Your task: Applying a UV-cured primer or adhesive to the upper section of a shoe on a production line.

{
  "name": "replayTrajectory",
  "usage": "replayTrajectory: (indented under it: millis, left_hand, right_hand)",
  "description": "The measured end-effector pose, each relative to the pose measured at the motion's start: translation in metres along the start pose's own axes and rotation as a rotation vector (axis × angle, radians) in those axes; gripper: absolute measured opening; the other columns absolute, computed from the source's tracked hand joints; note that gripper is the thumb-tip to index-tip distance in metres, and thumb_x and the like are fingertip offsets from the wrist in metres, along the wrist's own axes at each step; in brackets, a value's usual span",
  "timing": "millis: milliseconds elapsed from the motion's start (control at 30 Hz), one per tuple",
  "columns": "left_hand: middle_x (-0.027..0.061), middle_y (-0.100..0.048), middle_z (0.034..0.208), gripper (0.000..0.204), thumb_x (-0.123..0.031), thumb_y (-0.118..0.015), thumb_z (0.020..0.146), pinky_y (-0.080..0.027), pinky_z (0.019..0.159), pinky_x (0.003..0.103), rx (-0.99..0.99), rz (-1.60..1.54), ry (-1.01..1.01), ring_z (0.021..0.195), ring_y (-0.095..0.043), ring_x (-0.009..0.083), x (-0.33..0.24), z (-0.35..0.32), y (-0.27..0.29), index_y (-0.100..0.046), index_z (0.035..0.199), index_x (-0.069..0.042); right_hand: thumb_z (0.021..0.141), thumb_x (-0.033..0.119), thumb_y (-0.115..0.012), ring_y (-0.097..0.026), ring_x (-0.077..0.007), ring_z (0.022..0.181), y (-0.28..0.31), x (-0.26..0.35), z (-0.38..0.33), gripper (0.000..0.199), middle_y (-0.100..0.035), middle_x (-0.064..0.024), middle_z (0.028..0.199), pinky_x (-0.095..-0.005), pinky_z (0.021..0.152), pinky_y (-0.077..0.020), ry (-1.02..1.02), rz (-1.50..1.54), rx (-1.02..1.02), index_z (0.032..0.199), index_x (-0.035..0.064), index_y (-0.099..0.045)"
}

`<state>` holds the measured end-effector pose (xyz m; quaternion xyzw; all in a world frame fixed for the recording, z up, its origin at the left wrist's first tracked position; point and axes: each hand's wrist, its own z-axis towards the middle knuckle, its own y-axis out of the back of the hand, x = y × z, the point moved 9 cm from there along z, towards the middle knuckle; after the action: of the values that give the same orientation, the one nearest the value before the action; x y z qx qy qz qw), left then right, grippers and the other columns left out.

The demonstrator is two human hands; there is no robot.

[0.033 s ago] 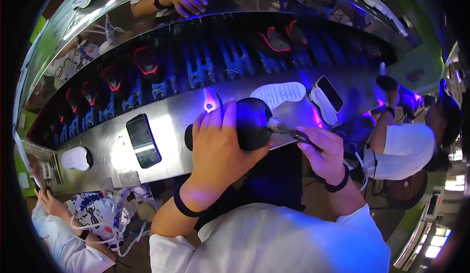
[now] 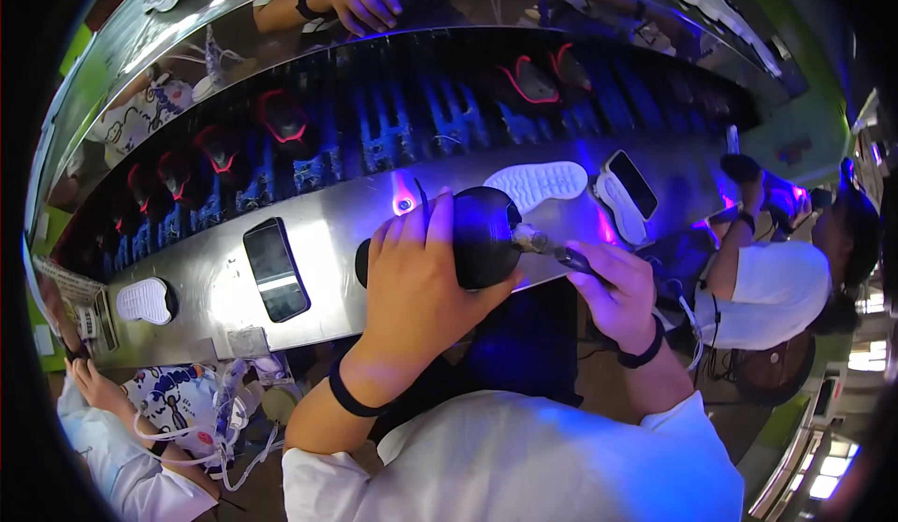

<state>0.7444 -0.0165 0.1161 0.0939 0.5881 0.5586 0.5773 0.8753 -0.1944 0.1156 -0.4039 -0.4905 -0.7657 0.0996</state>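
My left hand (image 2: 412, 274) is closed over a smooth, rounded black shoe upper (image 2: 485, 241), holding it above the near edge of the metal bench. A dark end of it shows left of my fingers; the rest is hidden under the hand. My right hand (image 2: 617, 283) pinches the dark handle of a small brush (image 2: 535, 239). The brush's pale, clumped bristles touch the right edge of the black upper. Just beyond the upper lies a white shoe sole (image 2: 538, 183), tread side up.
Shoes with red-lit edges (image 2: 282, 117) sit along a rack of blue bars (image 2: 385, 138) behind the bench (image 2: 210, 251). A phone (image 2: 277, 269) lies left, a small white sole (image 2: 145, 301) farther left. Another sole (image 2: 617, 206) and phone (image 2: 630, 185) lie right. Co-workers sit both sides.
The whole view has shifted very slightly. My hands keep their hold, and the brush stays against the upper's edge. At far left, a dark thing now shows by a co-worker's fingers.
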Motion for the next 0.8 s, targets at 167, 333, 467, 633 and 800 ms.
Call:
replayTrajectory:
  millis: [167, 333, 467, 633, 800]
  left_hand:
    - [0.019, -0.064, 0.101, 0.112, -0.036, -0.093, 0.06, -0.056, 0.078, 0.045, 0.455, 0.186, -0.016, 0.092, -0.067, 0.0376, 0.041, -0.01, -0.007, -0.04, 0.153, -0.004]
    - [0.0167, -0.064, 0.094, 0.111, -0.032, -0.095, 0.058, -0.057, 0.067, 0.045, 0.304, 0.1, -0.116, 0.081, -0.068, 0.0362, 0.05, -0.029, -0.001, -0.041, 0.153, -0.007]
    - [0.0197, -0.069, 0.106, 0.113, -0.032, -0.096, 0.058, -0.06, 0.078, 0.044, 0.286, -0.211, -0.083, 0.089, -0.072, 0.0384, 0.04, -0.054, -0.004, -0.042, 0.151, -0.003]
    - [0.0174, -0.07, 0.124, 0.107, -0.035, -0.095, 0.068, -0.056, 0.097, 0.039, 0.41, -0.619, -0.013, 0.111, -0.071, 0.0295, -0.003, -0.055, -0.012, -0.04, 0.152, 0.0]
    - [0.0134, -0.067, 0.13, 0.104, -0.024, -0.096, 0.069, -0.049, 0.106, 0.038, 0.543, -0.699, 0.085, 0.118, -0.065, 0.0211, -0.03, -0.058, -0.025, -0.039, 0.151, 0.005]
  right_hand:
    - [0.092, 0.013, -0.076, -0.066, -0.0129, 0.081, -0.035, -0.035, -0.003, 0.037, -0.072, -0.0061, 0.097, -0.0286, 0.072, -0.0522, 0.062, 0.262, -0.116, 0.123, -0.006, -0.067]
    - [0.097, 0.023, -0.073, -0.057, -0.0058, 0.075, -0.058, -0.056, 0.001, 0.041, -0.066, 0.0022, 0.086, -0.023, 0.068, -0.0457, -0.356, 0.659, 0.132, 0.128, -0.002, -0.068]
    - [0.095, 0.014, -0.072, -0.057, -0.0066, 0.079, -0.016, -0.018, 0.021, 0.036, -0.067, 0.0002, 0.089, -0.0253, 0.071, -0.0464, -0.2, 0.51, 0.165, 0.128, 0.0004, -0.069]
    - [0.096, 0.011, -0.07, -0.063, -0.0087, 0.083, 0.001, -0.012, 0.011, 0.033, -0.072, -0.004, 0.096, -0.0271, 0.077, -0.0512, -0.123, 0.555, 0.183, 0.128, 0.0004, -0.069]
    - [0.095, 0.008, -0.071, -0.065, -0.0082, 0.089, 0.021, -0.021, -0.006, 0.037, -0.074, -0.0043, 0.102, -0.0258, 0.083, -0.053, -0.09, 0.6, 0.141, 0.131, 0.0009, -0.067]
